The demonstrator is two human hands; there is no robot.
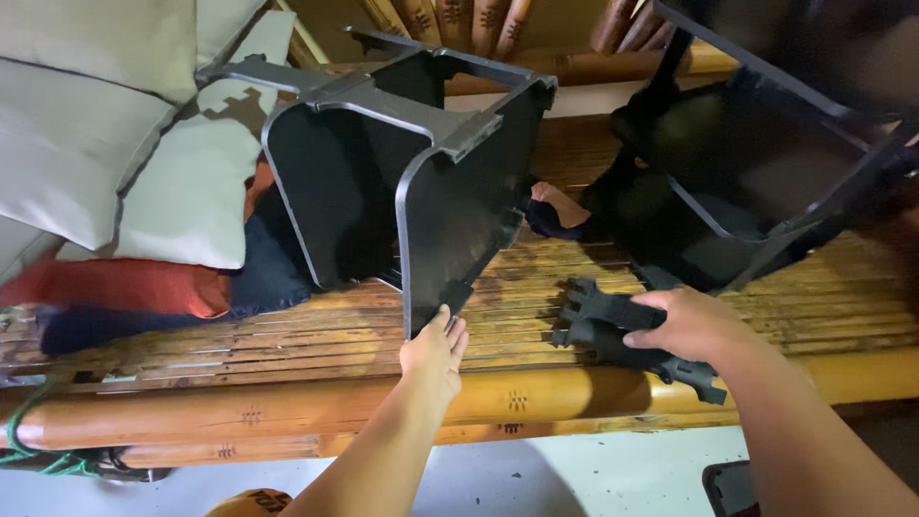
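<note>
A black plastic shelf frame (450,201) lies tipped on its side on a bamboo bench (287,412). My left hand (436,349) touches the lower corner of its near panel with the fingertips. My right hand (691,324) is closed over a black plastic bracket piece (603,321) lying on the bench slats to the right. A second black frame part (747,163), blurred, stands at the upper right.
Beige cushions (96,124) and red and dark blue folded cloth (124,287) are piled at the left of the bench. A green cord (38,450) hangs at the bench's left end. A pale floor (593,479) lies below the bench.
</note>
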